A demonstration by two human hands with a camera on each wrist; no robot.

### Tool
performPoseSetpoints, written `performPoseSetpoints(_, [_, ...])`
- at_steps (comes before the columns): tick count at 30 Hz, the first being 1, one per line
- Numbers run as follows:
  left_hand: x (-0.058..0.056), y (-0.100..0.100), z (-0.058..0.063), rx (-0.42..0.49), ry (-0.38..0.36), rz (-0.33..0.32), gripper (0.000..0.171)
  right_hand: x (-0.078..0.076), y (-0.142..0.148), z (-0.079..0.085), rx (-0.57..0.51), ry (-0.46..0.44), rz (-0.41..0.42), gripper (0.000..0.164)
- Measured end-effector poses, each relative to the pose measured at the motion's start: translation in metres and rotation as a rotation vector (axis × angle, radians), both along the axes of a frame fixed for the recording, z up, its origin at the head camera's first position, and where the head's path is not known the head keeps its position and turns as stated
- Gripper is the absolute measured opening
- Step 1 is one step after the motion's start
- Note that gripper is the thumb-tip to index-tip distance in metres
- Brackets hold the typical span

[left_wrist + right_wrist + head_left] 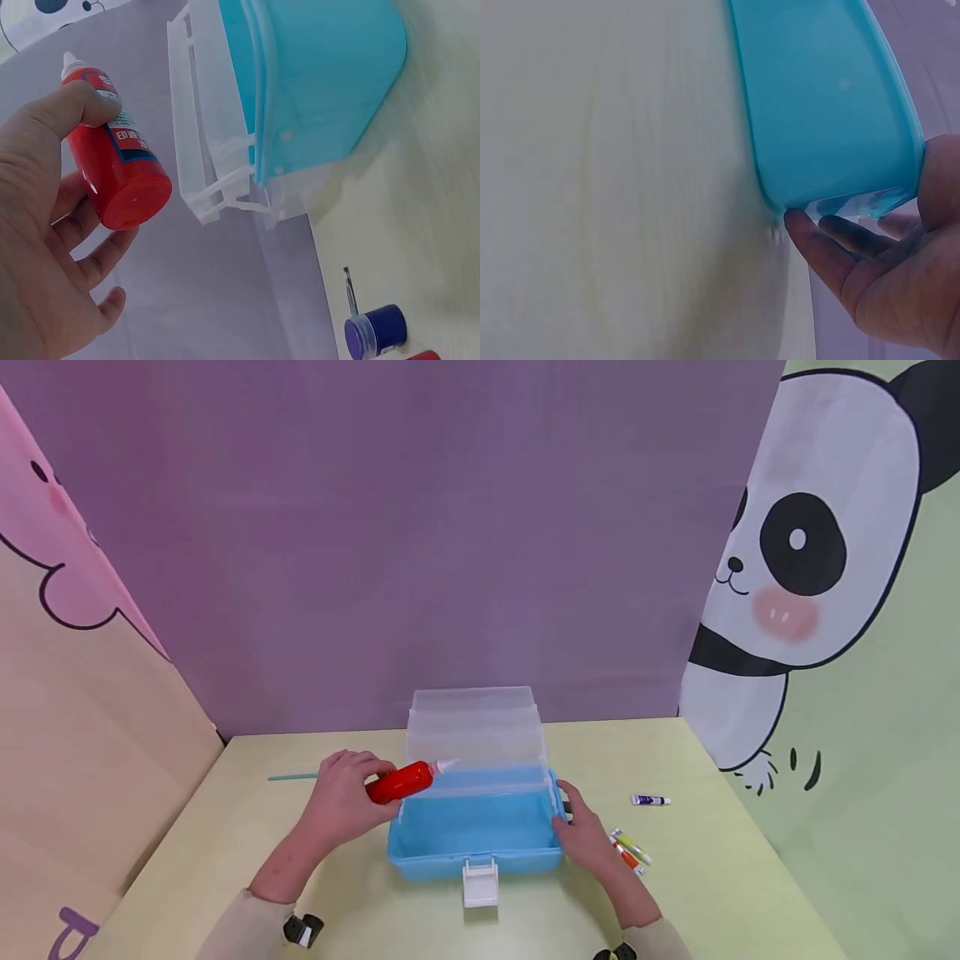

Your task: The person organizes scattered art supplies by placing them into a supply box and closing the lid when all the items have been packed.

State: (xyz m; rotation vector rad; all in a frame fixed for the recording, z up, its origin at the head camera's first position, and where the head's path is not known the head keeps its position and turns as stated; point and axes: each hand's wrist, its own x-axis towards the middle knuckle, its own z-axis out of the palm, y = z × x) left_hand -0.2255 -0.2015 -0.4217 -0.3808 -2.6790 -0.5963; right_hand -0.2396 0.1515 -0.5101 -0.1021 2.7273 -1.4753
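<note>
My left hand [347,797] holds a red squeeze bottle [402,782] with a pale pointed nozzle, tilted above the left side of a light-blue plastic box. In the left wrist view, the thumb presses on the bottle's printed label while the other fingers support it from behind. The blue box [474,864] stands on the table with its clear lid [476,718] raised at the back and a white latch [480,885] hanging at the front. My right hand [588,839] grips the box's right end, thumb by the rim and fingers against the end wall in the right wrist view.
On the right of the table [255,860] lie a dark-blue-and-white tube [650,800], a yellow tube [632,846] and an orange-red tube [628,857]. A thin teal stick [292,777] lies behind my left hand. The left wrist view shows a blue jar [386,328]. A purple panel [450,552] rises behind.
</note>
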Motion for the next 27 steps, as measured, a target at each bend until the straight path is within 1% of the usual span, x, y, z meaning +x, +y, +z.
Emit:
performPoseSetpoints(2, [0.0, 0.002, 0.001, -0.011, -0.003, -0.007, 0.057, -0.001, 0.0, 0.0, 0.005, -0.001, 0.006, 0.055])
performPoseSetpoints(5, [0.001, 0.007, 0.001, -0.021, -0.002, -0.03, 0.057, -0.001, -0.001, 0.001, -0.016, -0.002, 0.014, 0.056])
performPoseSetpoints(11, [0.001, 0.017, 0.002, -0.024, 0.024, -0.073, 0.057, 0.0, -0.001, 0.005, -0.048, -0.018, 0.007, 0.056])
performPoseSetpoints(18, [0.003, 0.026, -0.002, -0.034, -0.027, -0.082, 0.051, 0.002, -0.001, 0.005, -0.038, -0.027, 0.014, 0.056])
performPoseSetpoints(21, [0.003, 0.03, -0.003, -0.037, -0.032, -0.091, 0.048, 0.002, -0.001, 0.005, -0.036, -0.032, 0.013, 0.056])
performPoseSetpoints(25, [0.003, 0.034, -0.005, -0.049, -0.034, -0.09, 0.047, 0.002, -0.001, 0.006, -0.041, -0.051, 0.008, 0.057])
performPoseSetpoints(27, [0.004, 0.035, -0.006, -0.05, -0.033, -0.089, 0.046, 0.002, -0.001, 0.006, -0.041, -0.046, 0.014, 0.057])
